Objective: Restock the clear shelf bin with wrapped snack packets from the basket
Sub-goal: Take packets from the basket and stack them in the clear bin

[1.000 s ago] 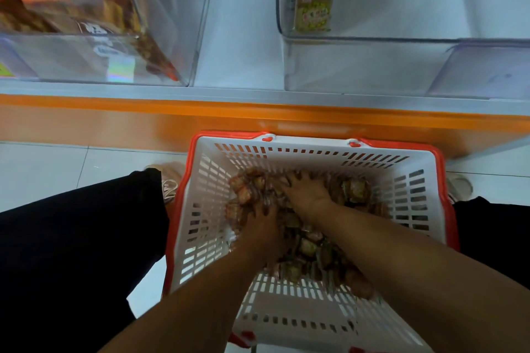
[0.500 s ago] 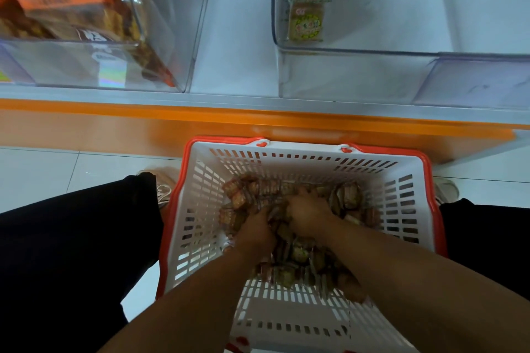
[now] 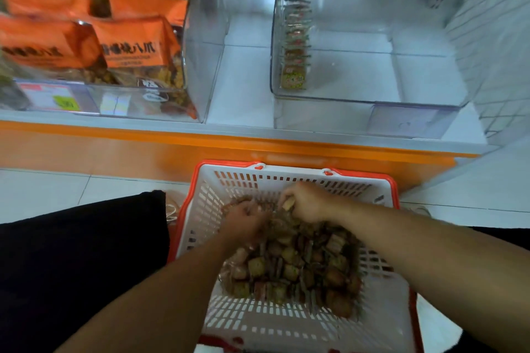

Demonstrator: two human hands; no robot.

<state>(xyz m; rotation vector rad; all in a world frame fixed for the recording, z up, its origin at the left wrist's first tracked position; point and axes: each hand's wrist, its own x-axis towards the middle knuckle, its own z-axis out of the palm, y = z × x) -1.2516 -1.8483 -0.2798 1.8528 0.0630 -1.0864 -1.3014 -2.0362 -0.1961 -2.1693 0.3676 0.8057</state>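
Wrapped snack packets lie heaped in the white basket with the red rim, on the floor just near of the shelf. The right hand is at the far edge of the heap, fingers curled round a few packets, one tan end poking out of the fist. The left hand is sunk into the pile beside it, fingers bent down among the wrappers; motion blur hides whether they hold anything. Both forearms reach forward from the near edge. The clear shelf bin stands far right on the shelf, a single row of packets along its left wall.
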